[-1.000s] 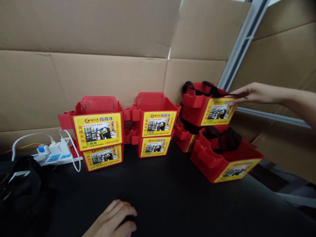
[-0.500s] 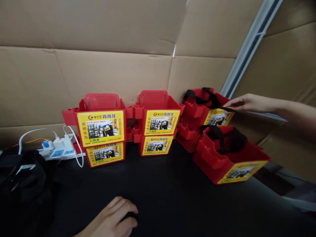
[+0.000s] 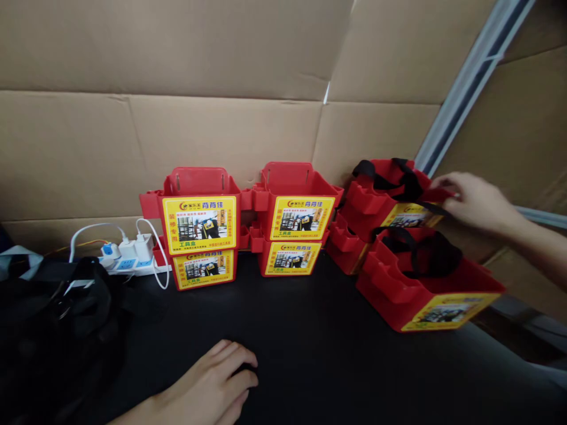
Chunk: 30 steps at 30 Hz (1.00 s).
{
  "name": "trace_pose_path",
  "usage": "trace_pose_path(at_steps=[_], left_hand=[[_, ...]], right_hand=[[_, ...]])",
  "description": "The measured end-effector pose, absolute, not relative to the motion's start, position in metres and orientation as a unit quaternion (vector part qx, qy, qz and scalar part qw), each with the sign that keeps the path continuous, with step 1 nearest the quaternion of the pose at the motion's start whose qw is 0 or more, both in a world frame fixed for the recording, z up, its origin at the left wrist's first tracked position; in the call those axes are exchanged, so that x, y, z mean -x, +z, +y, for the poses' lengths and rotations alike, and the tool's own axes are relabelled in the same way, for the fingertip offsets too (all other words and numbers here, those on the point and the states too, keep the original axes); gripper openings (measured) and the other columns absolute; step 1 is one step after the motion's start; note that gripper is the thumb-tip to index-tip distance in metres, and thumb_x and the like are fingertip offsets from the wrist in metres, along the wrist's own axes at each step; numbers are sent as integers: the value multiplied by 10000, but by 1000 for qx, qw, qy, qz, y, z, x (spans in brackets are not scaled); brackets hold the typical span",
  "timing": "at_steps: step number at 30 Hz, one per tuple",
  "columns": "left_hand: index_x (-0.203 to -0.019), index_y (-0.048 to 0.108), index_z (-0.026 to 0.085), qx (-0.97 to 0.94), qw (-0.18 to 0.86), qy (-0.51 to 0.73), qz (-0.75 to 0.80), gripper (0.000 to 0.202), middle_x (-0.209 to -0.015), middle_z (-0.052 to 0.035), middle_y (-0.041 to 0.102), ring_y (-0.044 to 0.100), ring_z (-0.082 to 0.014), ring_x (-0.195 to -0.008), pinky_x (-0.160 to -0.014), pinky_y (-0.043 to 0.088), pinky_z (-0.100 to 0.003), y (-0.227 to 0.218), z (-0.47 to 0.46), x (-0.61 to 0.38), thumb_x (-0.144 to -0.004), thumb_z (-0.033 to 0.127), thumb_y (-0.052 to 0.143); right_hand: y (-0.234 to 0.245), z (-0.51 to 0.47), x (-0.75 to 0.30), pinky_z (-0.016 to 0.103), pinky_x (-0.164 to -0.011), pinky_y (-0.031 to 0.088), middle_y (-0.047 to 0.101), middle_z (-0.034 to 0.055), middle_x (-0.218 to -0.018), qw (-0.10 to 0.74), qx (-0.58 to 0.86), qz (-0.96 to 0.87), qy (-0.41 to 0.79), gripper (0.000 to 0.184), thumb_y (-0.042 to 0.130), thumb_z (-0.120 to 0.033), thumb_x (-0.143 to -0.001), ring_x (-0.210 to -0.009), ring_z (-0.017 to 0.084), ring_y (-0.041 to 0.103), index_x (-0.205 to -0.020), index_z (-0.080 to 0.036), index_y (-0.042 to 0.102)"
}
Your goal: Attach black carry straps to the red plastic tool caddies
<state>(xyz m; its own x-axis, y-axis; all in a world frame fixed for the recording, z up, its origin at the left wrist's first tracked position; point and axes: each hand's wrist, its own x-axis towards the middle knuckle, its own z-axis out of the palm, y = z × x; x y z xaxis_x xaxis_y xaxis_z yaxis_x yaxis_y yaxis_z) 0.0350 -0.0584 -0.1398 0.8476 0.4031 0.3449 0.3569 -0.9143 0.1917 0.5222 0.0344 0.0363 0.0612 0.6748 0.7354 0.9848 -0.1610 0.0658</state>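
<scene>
My left hand [image 3: 217, 383] rests on the black tabletop with loosely bent fingers apart, holding nothing. At the far right, my right hand [image 3: 465, 198] has its fingers bent over the right rim of a red tool box [image 3: 365, 203] with black straps and a yellow label; some fingertips are hidden. That box sits on top of another red box [image 3: 341, 242]. In front of this stack stands a single red tool box [image 3: 385, 295], with a bundled black strap [image 3: 425, 251] in its opening.
Two more stacks of red boxes, a left one [image 3: 199, 224] and a middle one [image 3: 301, 218], stand against the cardboard wall [image 3: 221, 130]. A white power strip [image 3: 133, 268] with plugs and cables lies left of them. Black straps [image 3: 66, 319] are heaped at the left.
The view has turned slightly left, so the boxes appear farther right. My right hand has shifted along the rear box's right rim, its fingers more bent. My left hand stays on the table.
</scene>
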Motion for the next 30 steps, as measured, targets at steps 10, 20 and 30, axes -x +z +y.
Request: trace_pose_path(at_steps=[10, 20, 30], left_hand=[[-1291, 419, 196, -943, 106, 152, 277, 485, -1380, -131, 390, 361, -262, -1272, -1010, 354, -487, -159, -53, -24, -811, 215, 490], [-1362, 321, 216, -948, 121, 102, 275, 533, -1438, -141, 293, 268, -272, -1324, -1026, 291, -540, -159, -46, -20, -851, 297, 449], [-1354, 326, 204, -924, 177, 177, 290, 530, -1417, -124, 339, 305, -251, -1310, -1047, 289, -518, -171, -46, -19, -848, 278, 462]], right_hand=[[23, 39, -334, 497, -1010, 304, 445, 169, -1308, 237, 399, -823, -326, 508, 510, -339, -796, -1227, 305, 391, -1252, -133, 420], [53, 61, -354, 263, -645, 473, 654, 86, -981, 159, 495, -853, -55, 334, 502, -420, -814, -755, 163, 610, -989, -155, 605], [29, -21, -363, 347, -677, 511, 674, 53, -868, 365, 486, -770, -194, 389, 591, -565, -692, -682, 207, 614, -926, -260, 650]])
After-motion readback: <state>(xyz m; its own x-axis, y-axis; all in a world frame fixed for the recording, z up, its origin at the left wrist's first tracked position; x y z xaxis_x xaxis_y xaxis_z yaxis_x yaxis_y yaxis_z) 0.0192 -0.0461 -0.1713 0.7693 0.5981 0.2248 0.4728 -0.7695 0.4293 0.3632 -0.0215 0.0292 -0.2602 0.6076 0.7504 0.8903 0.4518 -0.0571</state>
